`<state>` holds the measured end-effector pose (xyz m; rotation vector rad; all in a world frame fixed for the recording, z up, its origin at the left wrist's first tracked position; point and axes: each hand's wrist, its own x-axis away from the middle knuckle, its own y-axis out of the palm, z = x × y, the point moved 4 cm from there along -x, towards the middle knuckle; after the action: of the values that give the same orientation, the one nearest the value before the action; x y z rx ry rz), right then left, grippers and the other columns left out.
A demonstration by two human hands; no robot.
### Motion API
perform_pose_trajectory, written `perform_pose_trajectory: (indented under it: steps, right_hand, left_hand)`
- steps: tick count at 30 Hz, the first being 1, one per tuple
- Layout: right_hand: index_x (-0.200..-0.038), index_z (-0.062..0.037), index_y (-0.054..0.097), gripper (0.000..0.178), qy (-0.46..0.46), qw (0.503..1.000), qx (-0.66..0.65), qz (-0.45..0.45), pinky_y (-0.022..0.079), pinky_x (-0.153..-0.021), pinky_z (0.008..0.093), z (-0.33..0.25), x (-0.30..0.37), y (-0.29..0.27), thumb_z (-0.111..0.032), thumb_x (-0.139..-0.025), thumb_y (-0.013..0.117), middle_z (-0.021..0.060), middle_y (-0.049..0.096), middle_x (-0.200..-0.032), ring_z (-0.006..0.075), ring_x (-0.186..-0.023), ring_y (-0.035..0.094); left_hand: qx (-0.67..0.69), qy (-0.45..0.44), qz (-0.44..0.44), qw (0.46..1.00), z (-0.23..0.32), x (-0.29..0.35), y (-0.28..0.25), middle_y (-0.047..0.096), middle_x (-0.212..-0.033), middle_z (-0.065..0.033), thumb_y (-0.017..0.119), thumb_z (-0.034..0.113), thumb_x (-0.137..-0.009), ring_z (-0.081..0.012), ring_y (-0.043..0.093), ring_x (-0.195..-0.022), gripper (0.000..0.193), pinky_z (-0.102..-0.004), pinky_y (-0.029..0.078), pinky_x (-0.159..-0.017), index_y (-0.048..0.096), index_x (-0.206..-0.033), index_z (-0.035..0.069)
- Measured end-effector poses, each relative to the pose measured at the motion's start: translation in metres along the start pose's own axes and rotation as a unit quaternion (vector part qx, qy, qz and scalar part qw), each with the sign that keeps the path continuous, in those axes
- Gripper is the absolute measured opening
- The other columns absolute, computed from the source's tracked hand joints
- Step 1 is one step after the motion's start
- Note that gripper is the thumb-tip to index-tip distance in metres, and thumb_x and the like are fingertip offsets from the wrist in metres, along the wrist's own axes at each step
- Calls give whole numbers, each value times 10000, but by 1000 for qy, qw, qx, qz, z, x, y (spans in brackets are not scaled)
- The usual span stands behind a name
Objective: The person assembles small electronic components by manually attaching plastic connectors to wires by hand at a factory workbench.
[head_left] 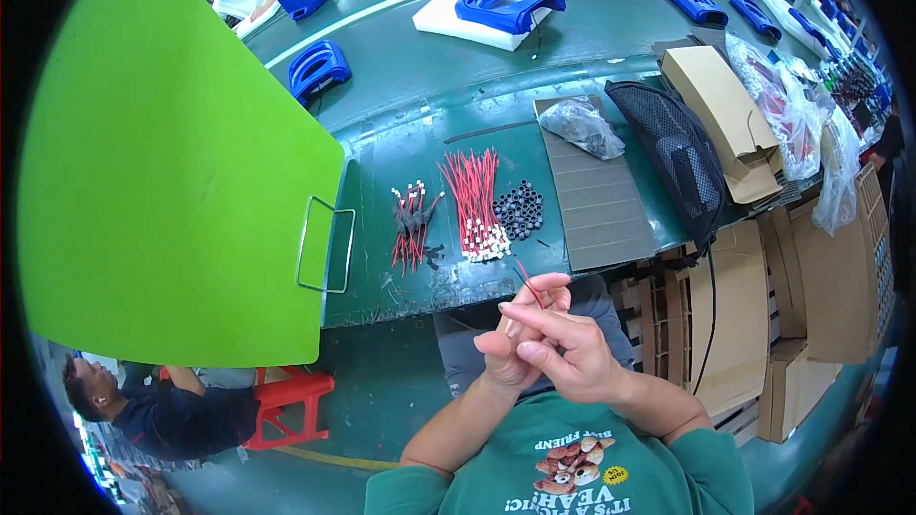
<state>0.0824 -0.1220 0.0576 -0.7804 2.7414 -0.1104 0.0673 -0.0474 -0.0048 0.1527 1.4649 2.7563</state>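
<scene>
A thin red-and-black wire (528, 283) sticks up from between my hands, just in front of the bench edge. My left hand (506, 362) is closed around its lower part, fingers curled and thumb to the side. Crossing over it, my right hand (577, 353) pinches at the same place; the wire's lower end is hidden by the fingers. On the green bench beyond lie a bundle of red wires with white connectors (474, 205), a pile of small black rings (519, 210), and a smaller group of red-and-black wires with black sleeves (413, 221).
A large green panel (181, 162) with a metal handle (326, 243) stands at left. At right are flat cardboard (601, 200), a black mesh bag (673, 157) and an open carton (722, 114). Blue housings (510, 8) lie on the line behind. A person sits at lower left.
</scene>
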Motion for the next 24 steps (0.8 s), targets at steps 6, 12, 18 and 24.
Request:
perform_pose_trajectory:
  steps: [6,12,18,24]
  right_hand:
    - [-932,-12,626,169,-57,998,10,-37,452,-674,294,6,2,2,-82,-779,606,113,603,-794,200,-765,596]
    - [-617,-32,598,137,29,991,-10,-130,417,-478,229,-3,16,-12,-51,-650,729,57,597,-661,131,-527,562]
    - [-735,-23,606,148,-27,994,90,50,461,-522,235,4,27,-30,-81,-670,726,72,595,-705,154,-614,592]
    - [-885,14,593,214,124,983,88,103,465,-488,223,45,34,-25,-80,-719,690,93,606,-811,98,-560,598]
  left_hand:
    - [-22,-37,-56,997,0,-2,7,438,-1009,-64,578,830,-310,-112,451,-871,1278,-225,398,-764,334,-1230,-23]
    - [-15,-12,-79,997,9,-5,7,439,-973,-55,535,864,-310,-112,401,-770,1285,-241,362,-697,331,-1249,9]
    - [73,-9,-48,996,12,-5,5,444,-966,-64,492,854,-466,-139,393,-761,1153,-264,331,-706,353,-1237,7]
    - [125,4,89,988,2,-8,-14,533,-820,-78,283,289,-959,-131,487,-731,404,-269,398,-656,535,-1010,-23]
